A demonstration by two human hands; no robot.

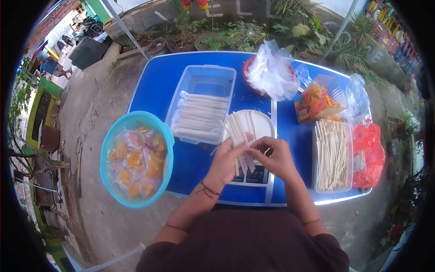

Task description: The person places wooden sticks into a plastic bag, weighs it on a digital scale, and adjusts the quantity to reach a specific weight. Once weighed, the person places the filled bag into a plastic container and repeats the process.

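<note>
My left hand (223, 158) is closed around a loose bundle of thin off-white sticks (235, 131), which fan out above the fingers. My right hand (274, 156) pinches close to the lower part of that bundle; what lies between its fingertips is too small to make out. Both hands are over a kitchen scale (267, 124) with a round white plate, where a few more sticks (252, 123) rest. Behind the hands, a clear plastic box (203, 77) holds several bagged stick bundles (201, 113). To the right, another clear container (333, 156) is full of loose sticks.
A turquoise basin (105, 170) with bagged yellow-orange food stands at the left. On the blue table (158, 81) are a red bowl (248, 72) of clear plastic bags, a basket (321, 97) of orange and green packets, and a red plastic bag (369, 154). Plants (226, 36) grow behind it.
</note>
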